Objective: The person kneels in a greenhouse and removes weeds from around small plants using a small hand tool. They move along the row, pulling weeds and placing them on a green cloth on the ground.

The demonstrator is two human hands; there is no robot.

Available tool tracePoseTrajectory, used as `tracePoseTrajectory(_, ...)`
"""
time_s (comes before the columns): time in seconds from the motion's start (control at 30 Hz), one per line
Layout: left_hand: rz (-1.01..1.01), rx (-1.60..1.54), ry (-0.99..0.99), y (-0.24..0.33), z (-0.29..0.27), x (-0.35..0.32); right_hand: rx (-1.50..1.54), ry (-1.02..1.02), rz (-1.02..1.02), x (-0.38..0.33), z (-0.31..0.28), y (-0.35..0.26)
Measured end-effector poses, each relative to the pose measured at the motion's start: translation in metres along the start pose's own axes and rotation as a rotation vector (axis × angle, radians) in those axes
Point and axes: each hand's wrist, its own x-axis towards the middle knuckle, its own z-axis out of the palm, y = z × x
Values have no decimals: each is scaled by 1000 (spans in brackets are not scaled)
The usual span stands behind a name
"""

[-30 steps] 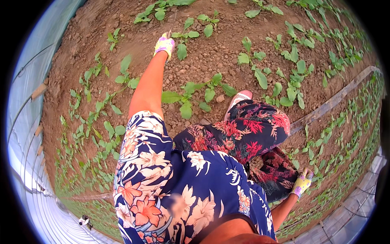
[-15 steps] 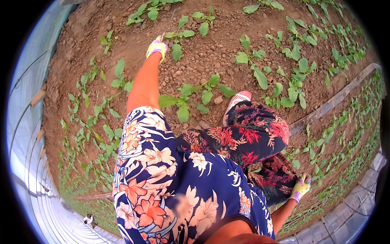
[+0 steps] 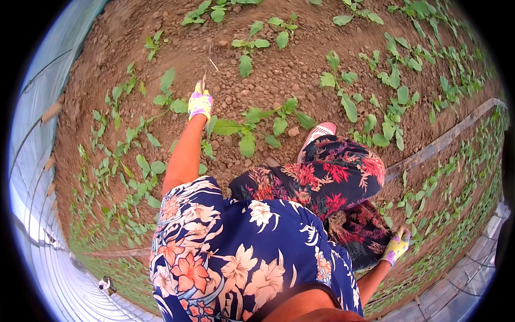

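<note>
My left hand (image 3: 200,103), in a yellow and purple patterned glove, is closed around a thin tool (image 3: 204,79). The tool's slim far part reaches over bare soil, and its exact kind does not show. Beside that hand stand leafy green seedlings: one to its left (image 3: 167,92), a broader clump to its right (image 3: 248,127) and one farther ahead (image 3: 247,48). My right hand (image 3: 397,248), gloved alike, has its fingers bent together beside the dark floral trouser leg (image 3: 365,231). Whatever it may hold is hidden.
Brown crumbly soil (image 3: 257,88) carries rows of seedlings. A pale strip (image 3: 445,140) crosses the bed at right, with denser plants beyond it. Plastic sheeting (image 3: 45,91) on curved ribs walls the left side. My shoe (image 3: 317,137) rests on the soil. Another person (image 3: 105,284) is far off at lower left.
My left hand has drawn back toward me and slightly left with the tool, away from the farther seedling. My right hand has stayed by the trouser leg.
</note>
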Motion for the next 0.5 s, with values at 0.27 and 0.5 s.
tracePoseTrajectory(0.27, -190, -219, 224, 52, 20, 97, -54, -27, 36, 5, 8, -5)
tracePoseTrajectory(0.5, -188, 150, -87, 34, 53, 223, -88, -39, 16, 23, 27, 9)
